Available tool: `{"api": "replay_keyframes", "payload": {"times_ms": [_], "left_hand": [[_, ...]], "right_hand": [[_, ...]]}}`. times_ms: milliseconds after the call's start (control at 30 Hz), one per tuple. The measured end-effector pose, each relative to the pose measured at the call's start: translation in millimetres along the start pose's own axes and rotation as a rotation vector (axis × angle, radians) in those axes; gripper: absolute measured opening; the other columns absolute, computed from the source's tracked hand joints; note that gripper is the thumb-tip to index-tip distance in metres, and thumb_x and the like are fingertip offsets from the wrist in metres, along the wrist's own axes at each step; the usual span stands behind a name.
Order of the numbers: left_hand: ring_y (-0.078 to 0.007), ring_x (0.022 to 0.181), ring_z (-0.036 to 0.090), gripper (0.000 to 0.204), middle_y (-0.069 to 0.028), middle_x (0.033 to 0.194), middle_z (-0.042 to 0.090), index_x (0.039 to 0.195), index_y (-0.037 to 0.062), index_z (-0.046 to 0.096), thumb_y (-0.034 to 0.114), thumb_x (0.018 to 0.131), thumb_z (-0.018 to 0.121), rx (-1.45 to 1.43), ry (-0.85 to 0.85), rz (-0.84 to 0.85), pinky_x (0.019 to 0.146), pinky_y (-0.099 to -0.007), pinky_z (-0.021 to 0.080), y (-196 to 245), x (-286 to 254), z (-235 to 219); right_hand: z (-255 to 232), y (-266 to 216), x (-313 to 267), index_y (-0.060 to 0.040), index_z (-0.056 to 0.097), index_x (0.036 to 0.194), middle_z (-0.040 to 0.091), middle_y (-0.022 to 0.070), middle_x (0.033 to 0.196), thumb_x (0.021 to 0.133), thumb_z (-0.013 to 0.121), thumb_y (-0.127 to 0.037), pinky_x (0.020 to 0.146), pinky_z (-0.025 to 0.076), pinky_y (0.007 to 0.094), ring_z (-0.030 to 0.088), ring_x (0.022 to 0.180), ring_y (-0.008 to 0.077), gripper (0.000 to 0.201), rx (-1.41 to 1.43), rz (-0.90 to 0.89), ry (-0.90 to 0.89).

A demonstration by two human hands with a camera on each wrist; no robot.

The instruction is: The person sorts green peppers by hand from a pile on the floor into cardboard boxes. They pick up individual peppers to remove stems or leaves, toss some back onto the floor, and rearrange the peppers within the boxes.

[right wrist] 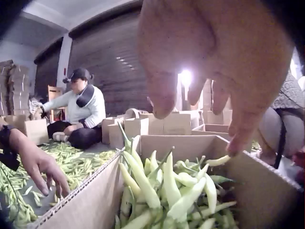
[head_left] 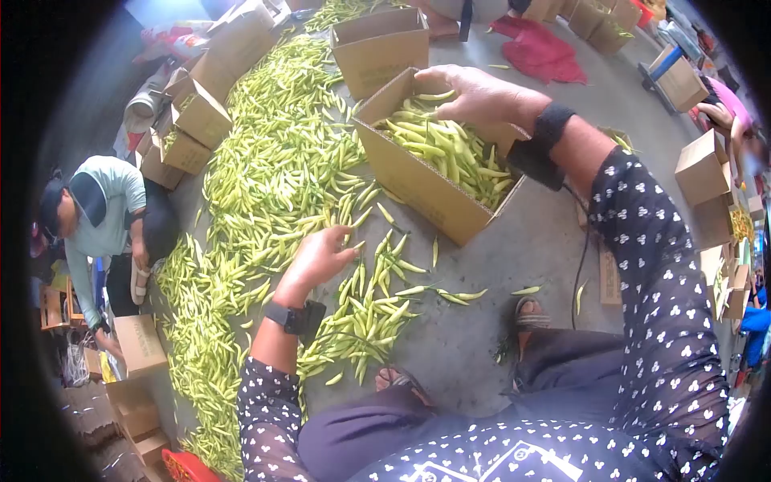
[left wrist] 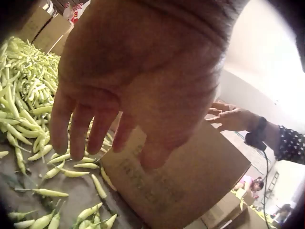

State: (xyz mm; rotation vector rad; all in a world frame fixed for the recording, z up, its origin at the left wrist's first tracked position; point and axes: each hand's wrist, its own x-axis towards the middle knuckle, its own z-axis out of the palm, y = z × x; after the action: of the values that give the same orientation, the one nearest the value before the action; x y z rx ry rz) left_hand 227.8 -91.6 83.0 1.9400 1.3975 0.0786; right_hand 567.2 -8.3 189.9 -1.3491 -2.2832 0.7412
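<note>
Pale green peppers fill much of a cardboard box at the centre of the head view. Above the box's far end is my right hand, its fingers spread downward; in the right wrist view one fingertip of this hand is at a pepper near the inner wall. My left hand hovers over loose peppers on the floor, left of the box. In the left wrist view the left hand has its fingers extended and holds nothing.
A long heap of peppers covers the floor at the left. Behind the filled box stands another box. A person sits at the far left beside a small box. More boxes stand at the right, and a red cloth lies behind.
</note>
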Motion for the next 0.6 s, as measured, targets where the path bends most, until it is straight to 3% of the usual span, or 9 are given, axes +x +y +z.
{"api": "replay_keyframes", "payload": {"times_ms": [100, 133, 200, 233, 300, 367, 400, 567, 600], "left_hand": [[-0.0337, 0.116, 0.055, 0.061, -0.0249, 0.128, 0.053, 0.127, 0.0047, 0.054, 0.029, 0.075, 0.074, 0.101, 0.045, 0.102, 0.096, -0.0399, 0.046, -31, -5, 21], [-0.0389, 0.13, 0.039, 0.075, -0.0281, 0.142, 0.035, 0.134, 0.0068, 0.047, 0.032, 0.071, 0.077, 0.173, 0.03, 0.064, 0.106, -0.0428, 0.036, -37, -11, 33], [-0.0447, 0.136, 0.026, 0.096, -0.0301, 0.147, 0.023, 0.142, 0.0107, 0.037, 0.038, 0.062, 0.083, 0.198, -0.045, 0.07, 0.111, -0.0467, 0.029, -50, -24, 55], [-0.0448, 0.137, 0.023, 0.104, -0.0293, 0.149, 0.019, 0.144, 0.0116, 0.034, 0.041, 0.058, 0.085, 0.245, -0.075, 0.091, 0.111, -0.0458, 0.028, -58, -34, 71], [-0.0482, 0.138, 0.015, 0.111, -0.0275, 0.151, 0.014, 0.147, 0.0214, 0.03, 0.043, 0.054, 0.086, 0.139, -0.178, 0.086, 0.108, -0.0591, 0.026, -70, -60, 107], [-0.0477, 0.14, 0.009, 0.115, -0.0231, 0.153, 0.012, 0.147, 0.0296, 0.028, 0.045, 0.05, 0.088, 0.337, -0.324, 0.023, 0.101, -0.0715, 0.024, -44, -89, 118], [-0.0468, 0.141, 0.006, 0.116, -0.0187, 0.154, 0.011, 0.145, 0.0342, 0.029, 0.043, 0.046, 0.089, 0.409, -0.273, 0.098, 0.094, -0.0785, 0.023, -44, -100, 130], [-0.0465, 0.14, 0.011, 0.119, -0.0155, 0.155, 0.009, 0.146, 0.0378, 0.027, 0.038, 0.043, 0.089, 0.526, -0.19, 0.162, 0.093, -0.0734, 0.031, -39, -95, 139], [-0.0466, 0.139, 0.012, 0.119, -0.0151, 0.155, 0.009, 0.145, 0.0395, 0.027, 0.037, 0.044, 0.089, 0.569, -0.184, 0.234, 0.093, -0.072, 0.033, -41, -86, 139]], "right_hand": [[3, 18, -11, -0.0061, 0.038, 0.14, 0.042, 0.0219, 0.139, 0.074, 0.066, -0.014, 0.107, 0.034, 0.0375, 0.043, 0.127, 0.0311, 0.073, -0.165, -0.067, -0.133], [8, 5, -25, -0.0076, 0.034, 0.143, 0.037, 0.0239, 0.143, 0.074, 0.065, -0.015, 0.109, 0.032, 0.0386, 0.039, 0.131, 0.0328, 0.076, -0.267, 0.054, -0.254], [26, 19, -46, -0.013, 0.034, 0.144, 0.036, 0.0237, 0.144, 0.075, 0.061, -0.014, 0.109, 0.033, 0.039, 0.038, 0.132, 0.0328, 0.074, -0.013, 0.17, -0.564], [36, 29, -61, -0.012, 0.036, 0.143, 0.042, 0.0224, 0.14, 0.075, 0.059, -0.013, 0.106, 0.037, 0.0376, 0.045, 0.126, 0.0324, 0.072, -0.107, -0.025, -0.509], [26, 15, -78, -0.0068, 0.04, 0.139, 0.048, 0.0213, 0.134, 0.074, 0.06, -0.013, 0.102, 0.041, 0.0371, 0.05, 0.12, 0.0325, 0.068, -0.193, 0.045, -0.651], [14, 15, -71, -0.0062, 0.042, 0.137, 0.05, 0.0212, 0.132, 0.074, 0.062, -0.014, 0.101, 0.041, 0.0376, 0.051, 0.119, 0.033, 0.067, -0.197, 0.135, -0.728], [6, 14, -66, -0.0057, 0.044, 0.136, 0.051, 0.0211, 0.13, 0.073, 0.063, -0.016, 0.1, 0.042, 0.0382, 0.052, 0.117, 0.0335, 0.066, -0.206, 0.222, -0.803], [22, 16, -12, -0.0159, 0.038, 0.142, 0.034, 0.0245, 0.144, 0.067, 0.071, -0.018, 0.103, 0.039, 0.0426, 0.044, 0.123, 0.0395, 0.082, -0.316, -0.026, -0.196], [31, 16, 4, -0.0186, 0.035, 0.143, 0.028, 0.0246, 0.147, 0.065, 0.074, -0.019, 0.105, 0.038, 0.0441, 0.041, 0.126, 0.0414, 0.087, -0.396, -0.039, -0.237]]}}
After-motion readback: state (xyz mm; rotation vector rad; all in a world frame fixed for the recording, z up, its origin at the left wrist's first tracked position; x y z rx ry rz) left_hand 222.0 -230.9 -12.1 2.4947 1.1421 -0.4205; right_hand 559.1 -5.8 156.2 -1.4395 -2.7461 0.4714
